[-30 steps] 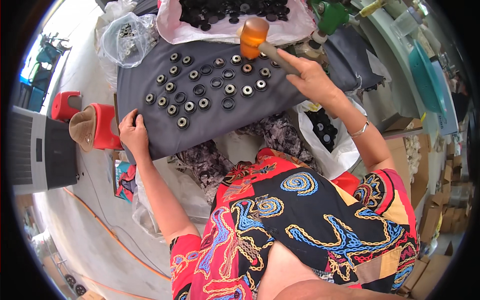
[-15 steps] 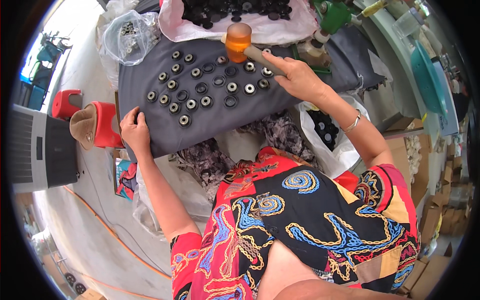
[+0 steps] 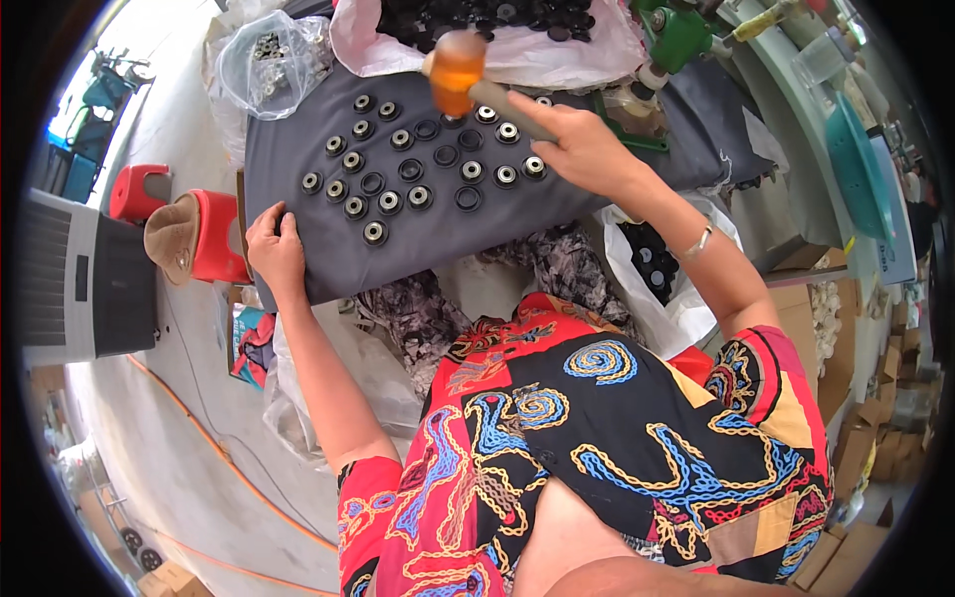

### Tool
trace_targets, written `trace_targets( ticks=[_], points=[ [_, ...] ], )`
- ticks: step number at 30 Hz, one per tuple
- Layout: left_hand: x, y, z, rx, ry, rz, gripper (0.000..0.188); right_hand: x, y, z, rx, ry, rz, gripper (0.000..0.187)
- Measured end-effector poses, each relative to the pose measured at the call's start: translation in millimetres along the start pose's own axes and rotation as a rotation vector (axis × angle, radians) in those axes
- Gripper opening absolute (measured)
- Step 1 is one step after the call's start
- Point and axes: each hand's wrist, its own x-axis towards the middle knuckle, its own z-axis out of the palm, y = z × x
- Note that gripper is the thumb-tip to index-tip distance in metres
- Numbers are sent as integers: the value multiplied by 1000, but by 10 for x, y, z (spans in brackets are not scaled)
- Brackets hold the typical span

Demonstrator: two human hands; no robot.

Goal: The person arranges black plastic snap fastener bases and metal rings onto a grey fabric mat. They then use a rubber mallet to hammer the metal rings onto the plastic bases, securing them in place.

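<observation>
My right hand [image 3: 587, 149] is closed round the grey-brown handle of a mallet [image 3: 460, 82]. The mallet's translucent orange head is blurred and hides some of the tabletop beneath it. Spread over the dark grey covered table [image 3: 298, 264] are several black rings; many have a silver metal bearing [image 3: 375, 232] seated in them, while others, such as the black ring [image 3: 468, 198], show no metal. At the table's left edge my left hand [image 3: 276, 249] rests with its fingers curled over the rim, away from the rings.
A pale sack of black parts [image 3: 348, 45] lies at the back, beside a clear plastic bag of metal pieces [image 3: 267, 75]. A green metal press [image 3: 676, 40] stands back right. Below my right forearm hangs a white bag [image 3: 686, 308] with black parts. Red stools [image 3: 219, 239] stand left.
The mallet and my right hand have shifted a little left over the rings. My left hand stays at the table edge. The whole view has moved slightly.
</observation>
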Motion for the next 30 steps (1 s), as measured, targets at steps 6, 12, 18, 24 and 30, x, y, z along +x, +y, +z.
trace_targets(
  ticks=[6, 12, 18, 24, 30],
  points=[
    [3, 23, -25, 1, 4, 9, 20, 50, -93, 55, -188, -88, 8, 70],
    [-9, -6, -7, 13, 13, 5, 20, 92, -88, -88, -40, -87, 33, 65],
    [39, -18, -5, 18, 12, 21, 19, 70, -63, -5, -85, -124, 41, 65],
    [4, -44, -21, 12, 5, 3, 19, -163, -173, -411, 58, 0, 66, 64],
    [7, -18, 15, 27, -11, -12, 20, -519, -112, -470, -33, -60, 142, 66]
  ],
)
